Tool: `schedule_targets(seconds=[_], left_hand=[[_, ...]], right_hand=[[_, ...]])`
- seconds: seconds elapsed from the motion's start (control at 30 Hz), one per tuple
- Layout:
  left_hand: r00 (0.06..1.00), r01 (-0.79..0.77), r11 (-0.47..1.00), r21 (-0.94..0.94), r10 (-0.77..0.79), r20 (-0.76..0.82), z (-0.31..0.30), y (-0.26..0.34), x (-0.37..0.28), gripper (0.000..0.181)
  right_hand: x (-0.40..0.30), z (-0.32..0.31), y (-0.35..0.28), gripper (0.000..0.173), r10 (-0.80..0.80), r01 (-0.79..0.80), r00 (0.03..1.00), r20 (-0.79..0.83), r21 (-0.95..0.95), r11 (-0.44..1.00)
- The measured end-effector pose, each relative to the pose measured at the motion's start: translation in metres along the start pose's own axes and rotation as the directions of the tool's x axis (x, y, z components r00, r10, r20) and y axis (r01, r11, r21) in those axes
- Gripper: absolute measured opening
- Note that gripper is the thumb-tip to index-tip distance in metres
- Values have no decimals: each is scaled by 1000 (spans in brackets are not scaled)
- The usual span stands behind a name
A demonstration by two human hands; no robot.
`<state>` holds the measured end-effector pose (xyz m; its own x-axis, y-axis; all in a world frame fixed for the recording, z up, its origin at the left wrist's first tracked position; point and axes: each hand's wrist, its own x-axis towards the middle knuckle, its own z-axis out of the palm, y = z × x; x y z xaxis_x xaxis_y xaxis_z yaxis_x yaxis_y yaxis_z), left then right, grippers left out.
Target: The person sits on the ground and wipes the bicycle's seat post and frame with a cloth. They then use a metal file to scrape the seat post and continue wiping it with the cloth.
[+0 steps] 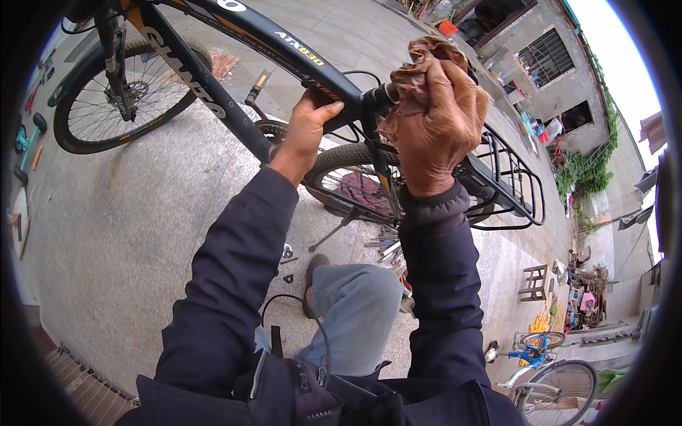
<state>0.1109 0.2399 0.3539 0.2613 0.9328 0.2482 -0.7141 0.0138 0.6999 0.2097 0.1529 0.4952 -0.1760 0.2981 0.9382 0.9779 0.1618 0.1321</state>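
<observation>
A black mountain bicycle with orange accents stands across the view, its top tube [266, 37] running down to the right. My left hand [306, 128] grips the frame tube near the seat-tube junction, thumb on its near side. In my right hand [439, 117] is a crumpled, stained cloth [421, 58], held at the seatpost [379, 98] just above the frame. Where the cloth meets the post is partly hidden by my fingers. Behind the post extends the black rear rack [511, 181]. The rear wheel [341, 154] and kickstand [335, 229] are below my hands.
Small metal parts [288, 261] lie on the stone floor by my shoe. Tools [391, 247] lie beyond my knee, near the rear wheel. A purple cloth [365, 191] shows through that wheel. To the right are a wooden stool [534, 283] and a blue-and-white bicycle [538, 357].
</observation>
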Motion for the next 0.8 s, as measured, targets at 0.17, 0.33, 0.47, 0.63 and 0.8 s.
schedule_targets(seconds=[0.17, 0.33, 0.47, 0.63, 0.8], left_hand=[[1000, 6, 1000, 4, -6, 28, 0, 2, -2, 27], [999, 21, 1000, -16, -21, 44, 1, 1, -1, 26], [1000, 26, 999, -43, -26, 16, 4, 3, -4, 30], [997, 68, 997, -48, -66, 36, 7, 12, -7, 32], [996, 72, 997, -12, -71, 55, 7, 13, -7, 30]], right_hand=[[-41, 20, 8, 42, 49, -53, 995, 81, 46, 998], [-44, 9, -3, 38, -56, 62, 972, 230, -20, 998], [-12, 12, -4, 29, -185, 238, 937, 298, -154, 959], [5, 25, 0, 33, -281, 481, 788, 547, -264, 836], [36, 24, -13, 24, -36, 614, 463, 885, -292, 733]])
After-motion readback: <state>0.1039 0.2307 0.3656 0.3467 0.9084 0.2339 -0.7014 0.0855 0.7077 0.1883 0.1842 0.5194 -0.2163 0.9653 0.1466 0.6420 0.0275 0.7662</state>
